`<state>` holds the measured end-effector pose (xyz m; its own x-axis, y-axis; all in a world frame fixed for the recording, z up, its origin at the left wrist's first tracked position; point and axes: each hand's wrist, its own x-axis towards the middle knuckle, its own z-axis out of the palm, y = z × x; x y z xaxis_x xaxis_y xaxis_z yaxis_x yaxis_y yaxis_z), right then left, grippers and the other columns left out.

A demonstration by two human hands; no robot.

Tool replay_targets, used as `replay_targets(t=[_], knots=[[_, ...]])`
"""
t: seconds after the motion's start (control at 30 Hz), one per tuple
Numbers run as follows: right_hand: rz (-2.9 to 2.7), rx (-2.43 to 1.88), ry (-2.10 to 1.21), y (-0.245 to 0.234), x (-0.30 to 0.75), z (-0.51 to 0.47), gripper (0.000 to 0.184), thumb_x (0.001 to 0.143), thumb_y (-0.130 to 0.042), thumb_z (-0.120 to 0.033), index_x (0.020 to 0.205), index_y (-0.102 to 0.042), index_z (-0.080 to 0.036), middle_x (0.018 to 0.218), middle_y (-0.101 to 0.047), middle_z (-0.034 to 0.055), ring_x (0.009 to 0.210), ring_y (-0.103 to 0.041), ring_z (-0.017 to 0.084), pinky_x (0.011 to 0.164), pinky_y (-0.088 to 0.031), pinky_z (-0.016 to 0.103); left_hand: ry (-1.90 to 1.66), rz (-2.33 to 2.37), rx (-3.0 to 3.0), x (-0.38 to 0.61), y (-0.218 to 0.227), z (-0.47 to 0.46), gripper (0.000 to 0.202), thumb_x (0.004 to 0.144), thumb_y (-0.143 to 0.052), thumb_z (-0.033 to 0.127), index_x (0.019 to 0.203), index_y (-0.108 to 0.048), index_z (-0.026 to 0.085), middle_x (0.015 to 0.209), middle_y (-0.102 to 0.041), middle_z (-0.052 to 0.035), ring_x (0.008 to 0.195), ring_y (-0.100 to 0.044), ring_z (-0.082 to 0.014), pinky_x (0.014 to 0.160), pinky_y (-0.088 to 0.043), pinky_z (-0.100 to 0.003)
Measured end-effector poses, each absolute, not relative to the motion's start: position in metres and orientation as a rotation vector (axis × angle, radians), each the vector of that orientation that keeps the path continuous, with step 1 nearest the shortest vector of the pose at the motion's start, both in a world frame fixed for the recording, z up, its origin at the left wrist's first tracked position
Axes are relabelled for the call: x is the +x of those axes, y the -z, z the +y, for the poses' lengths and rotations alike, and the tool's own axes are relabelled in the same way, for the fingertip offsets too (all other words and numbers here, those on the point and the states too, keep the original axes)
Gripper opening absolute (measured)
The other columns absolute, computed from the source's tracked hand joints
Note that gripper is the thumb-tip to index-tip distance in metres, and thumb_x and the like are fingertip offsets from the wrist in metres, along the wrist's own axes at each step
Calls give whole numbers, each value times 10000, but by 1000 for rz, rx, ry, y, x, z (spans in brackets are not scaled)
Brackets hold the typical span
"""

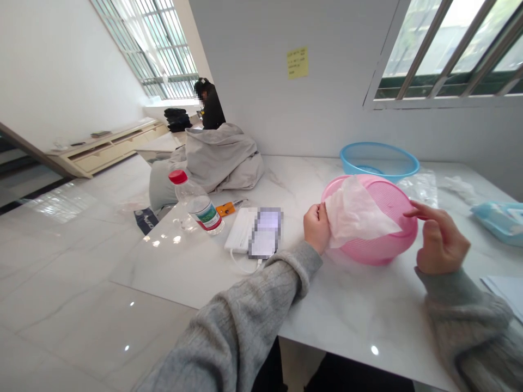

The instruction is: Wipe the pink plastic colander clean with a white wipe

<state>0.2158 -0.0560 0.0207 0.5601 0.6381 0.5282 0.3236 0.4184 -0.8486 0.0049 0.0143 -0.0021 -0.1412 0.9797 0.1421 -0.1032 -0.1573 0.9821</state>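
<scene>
Grey knit sleeves (229, 321) end in your left hand (316, 228), pinching a white wipe (359, 212) on a pink plastic basket (392, 245); your right fingers (420, 213) lie open at its rim. Water bottle (196, 204) label: unreadable.

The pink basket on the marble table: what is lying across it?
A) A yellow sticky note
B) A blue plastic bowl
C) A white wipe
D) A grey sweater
C. A white wipe lies across the pink basket, with one edge gripped by the left hand.
</scene>
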Motion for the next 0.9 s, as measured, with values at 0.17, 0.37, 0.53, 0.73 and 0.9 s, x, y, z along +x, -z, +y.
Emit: replay_targets(t=[0.17, 0.37, 0.53, 0.73, 0.9], knots=[[-1377, -1037, -113, -27, 197, -75, 568, 866, -707, -481, 1414, -800, -360, 1141, -808, 71, 1096, -700, 303, 1242, -470, 580, -1443, 1169, 1191, 12, 1, 6, 404, 1087, -585, 427, 748, -588, 208, 704, -567, 16, 715, -486, -158, 716, -347, -303], [-1185, -1192, -331, -40, 186, -82, 205, 737, -923, -409, 930, -885, -467, 1040, -757, 34, 1118, -703, 276, 1296, -467, 501, -1411, 1166, 1194, 18, 6, 1, 442, 1092, -565, 500, 757, -582, 213, 710, -553, 15, 718, -475, -161, 708, -343, -307], [-1358, -1138, -40, -37, 191, -81, 154, 881, -825, -395, 1012, -899, -427, 976, -789, 24, 936, -748, 216, 1048, -641, 443, -1430, 1117, 1172, 18, 5, -1, 607, 1053, -519, 717, 705, -479, 221, 679, -444, 28, 701, -411, -147, 683, -338, -301], [-1327, -1186, -3, -40, 200, -77, 162, 932, -774, -326, 1027, -904, -342, 976, -805, 27, 830, -703, 163, 762, -551, 332, -1470, 1031, 956, 18, 11, 3, 722, 956, -465, 904, 728, -477, 218, 710, -446, 24, 720, -392, -138, 695, -393, -287], [-1331, -1190, 21, -37, 206, -73, 162, 896, -774, -318, 986, -906, -291, 906, -787, 39, 740, -634, 152, 639, -439, 320, -1474, 1015, 892, 16, 10, 5, 762, 882, -524, 951, 692, -477, 215, 670, -397, 34, 700, -357, -130, 661, -355, -288]])
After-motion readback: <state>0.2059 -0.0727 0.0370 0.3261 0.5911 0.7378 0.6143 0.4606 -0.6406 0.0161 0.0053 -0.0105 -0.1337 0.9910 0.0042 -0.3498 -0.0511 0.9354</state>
